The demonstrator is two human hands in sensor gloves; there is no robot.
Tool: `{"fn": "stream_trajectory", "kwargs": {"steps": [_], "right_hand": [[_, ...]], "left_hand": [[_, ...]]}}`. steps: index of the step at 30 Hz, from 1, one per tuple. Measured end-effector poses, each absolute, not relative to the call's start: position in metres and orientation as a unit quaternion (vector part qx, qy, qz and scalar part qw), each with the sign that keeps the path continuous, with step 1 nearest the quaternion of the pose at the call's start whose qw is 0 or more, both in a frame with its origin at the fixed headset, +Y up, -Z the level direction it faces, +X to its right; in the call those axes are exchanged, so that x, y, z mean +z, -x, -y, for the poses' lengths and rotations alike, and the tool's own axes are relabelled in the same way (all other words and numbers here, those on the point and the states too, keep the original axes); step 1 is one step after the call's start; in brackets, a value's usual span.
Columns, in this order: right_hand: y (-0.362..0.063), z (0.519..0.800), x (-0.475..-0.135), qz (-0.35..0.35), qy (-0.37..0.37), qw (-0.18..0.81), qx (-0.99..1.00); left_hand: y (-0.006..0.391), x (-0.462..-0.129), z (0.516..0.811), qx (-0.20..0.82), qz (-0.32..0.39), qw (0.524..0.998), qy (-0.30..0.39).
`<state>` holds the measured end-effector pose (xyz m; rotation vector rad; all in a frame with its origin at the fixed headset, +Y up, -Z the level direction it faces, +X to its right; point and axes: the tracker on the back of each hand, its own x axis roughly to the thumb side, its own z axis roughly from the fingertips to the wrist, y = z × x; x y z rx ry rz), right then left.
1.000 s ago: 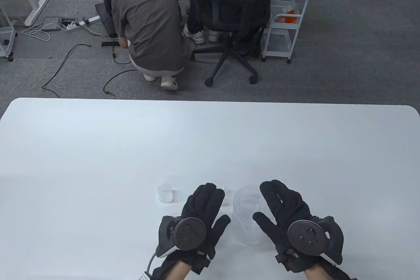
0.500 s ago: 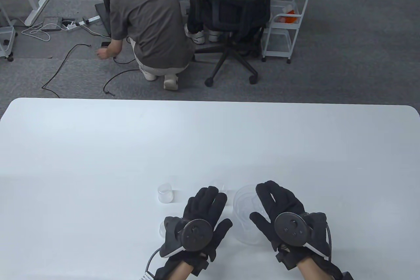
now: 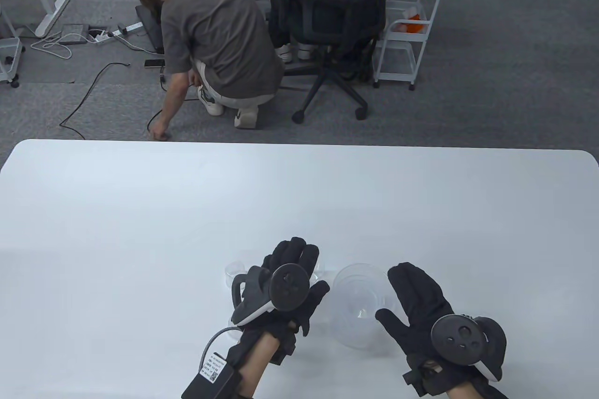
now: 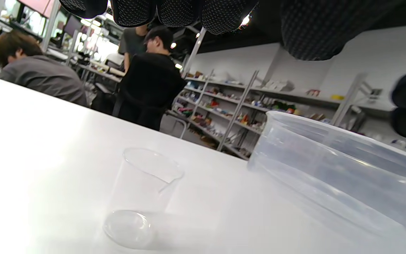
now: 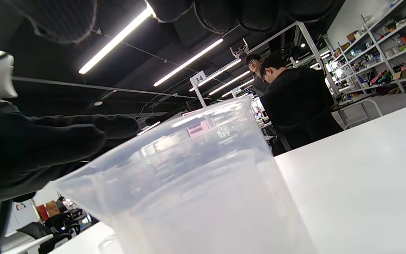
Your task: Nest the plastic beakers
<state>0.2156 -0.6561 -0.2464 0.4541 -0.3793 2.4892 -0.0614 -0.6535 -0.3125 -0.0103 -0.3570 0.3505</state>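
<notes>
A large clear plastic beaker (image 3: 358, 308) stands upright near the table's front edge, between my hands. A small clear beaker (image 3: 230, 270) stands to its left, partly hidden by my left hand (image 3: 297, 254). Another small beaker (image 3: 321, 268) peeks out by that hand's fingers. The left hand is raised over the table with fingers extended and holds nothing. In the left wrist view a small beaker (image 4: 143, 190) stands below the fingers (image 4: 178, 12), with the large beaker (image 4: 333, 169) to its right. My right hand (image 3: 402, 293) is open beside the large beaker (image 5: 203, 183), to its right.
The white table (image 3: 299, 193) stretches far ahead and to both sides. A rim of another clear beaker (image 3: 230, 325) shows by my left wrist cable. Beyond the table a person (image 3: 215, 34) crouches on the floor next to an office chair (image 3: 337, 25).
My left hand has moved forward and tilted up, now covering part of the small beaker on the left. My right hand has drawn back to the right, off the large beaker's mouth.
</notes>
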Motion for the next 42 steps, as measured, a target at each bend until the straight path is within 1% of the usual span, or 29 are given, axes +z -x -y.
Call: {"fn": "stream_trajectory", "kwargs": {"steps": [3, 7, 11, 19, 25, 42], "right_hand": [[-0.222, 0.662, -0.243, 0.142, -0.167, 0.316, 0.923], [-0.228, 0.669, -0.242, 0.141, -0.166, 0.348, 0.912], [-0.231, 0.675, -0.24, 0.142, -0.167, 0.372, 0.902], [-0.233, 0.678, -0.237, 0.148, -0.171, 0.385, 0.895], [-0.234, 0.678, -0.236, 0.149, -0.173, 0.39, 0.892], [-0.234, 0.679, -0.232, 0.148, -0.171, 0.39, 0.893]], "left_hand": [[0.056, -0.328, 0.655, 0.16, 0.162, 0.973, 0.035], [0.051, -0.345, 0.665, 0.153, 0.147, 0.975, 0.066], [0.045, -0.36, 0.682, 0.141, 0.128, 0.977, 0.094], [0.032, -0.375, 0.711, 0.117, 0.112, 0.976, 0.147], [0.026, -0.377, 0.722, 0.087, 0.11, 0.977, 0.161], [0.021, -0.378, 0.726, 0.072, 0.113, 0.982, 0.133]]}}
